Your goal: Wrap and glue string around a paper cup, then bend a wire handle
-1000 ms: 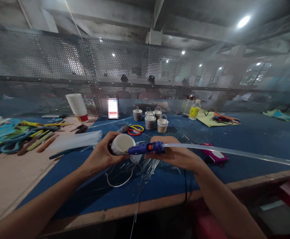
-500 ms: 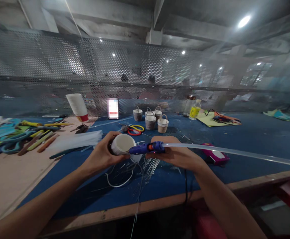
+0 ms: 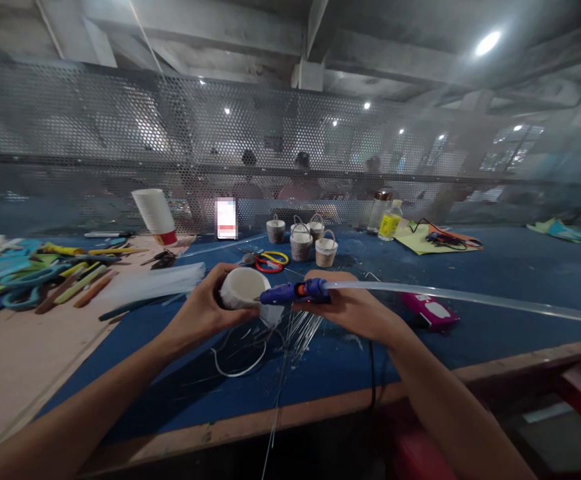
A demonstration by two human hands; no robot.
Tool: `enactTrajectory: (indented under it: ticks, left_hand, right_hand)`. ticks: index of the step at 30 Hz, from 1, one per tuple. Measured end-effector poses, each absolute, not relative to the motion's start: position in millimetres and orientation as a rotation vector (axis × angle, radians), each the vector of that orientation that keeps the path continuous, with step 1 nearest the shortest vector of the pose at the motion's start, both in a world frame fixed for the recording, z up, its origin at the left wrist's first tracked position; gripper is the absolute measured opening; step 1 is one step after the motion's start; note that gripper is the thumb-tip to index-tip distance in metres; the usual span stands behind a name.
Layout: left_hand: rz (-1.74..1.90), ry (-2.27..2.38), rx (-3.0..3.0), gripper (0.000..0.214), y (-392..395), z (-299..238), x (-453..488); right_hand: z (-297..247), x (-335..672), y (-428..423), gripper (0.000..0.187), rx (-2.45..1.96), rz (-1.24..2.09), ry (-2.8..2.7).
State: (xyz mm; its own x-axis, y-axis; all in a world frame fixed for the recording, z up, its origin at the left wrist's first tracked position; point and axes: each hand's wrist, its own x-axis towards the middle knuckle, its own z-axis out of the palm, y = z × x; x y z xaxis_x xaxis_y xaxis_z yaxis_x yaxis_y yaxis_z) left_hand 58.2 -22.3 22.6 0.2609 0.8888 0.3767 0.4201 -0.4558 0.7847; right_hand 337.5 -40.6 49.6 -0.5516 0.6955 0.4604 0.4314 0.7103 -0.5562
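Observation:
My left hand (image 3: 201,312) is closed around a small white cup (image 3: 243,288), its mouth turned toward me. In my right hand (image 3: 351,308) is a blue glue gun (image 3: 293,292), gripped tight, with its nozzle touching the cup's right rim. A long clear glue stick (image 3: 460,298) runs out of the gun's back to the right. Thin glue strands (image 3: 290,340) hang below the cup, and a white loop of cord (image 3: 238,368) lies on the blue table mat (image 3: 495,273). The gun's black cable (image 3: 371,373) drops over the table's front edge.
Several small rope-wrapped baskets (image 3: 303,240) stand behind my hands, with scissors (image 3: 269,260) beside them. A stack of white cups (image 3: 154,213), pens and tools (image 3: 45,273) lie left. Two bottles (image 3: 385,215) and a pink object (image 3: 428,310) sit right. A mesh screen (image 3: 120,133) backs the table.
Both hands with the cup and glue gun have lifted slightly, and the cup has tipped a little. The nozzle stays at the cup's rim.

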Motion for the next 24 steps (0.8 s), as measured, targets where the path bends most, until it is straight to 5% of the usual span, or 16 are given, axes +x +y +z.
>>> enactTrajectory:
  ticks: [24]
  left_hand:
    - [1.182,1.223,1.837,0.058,-24.2,29.8,59.7]
  right_hand:
    - [46.7,332.3,-41.7,0.023,-0.731,0.535,-2.171]
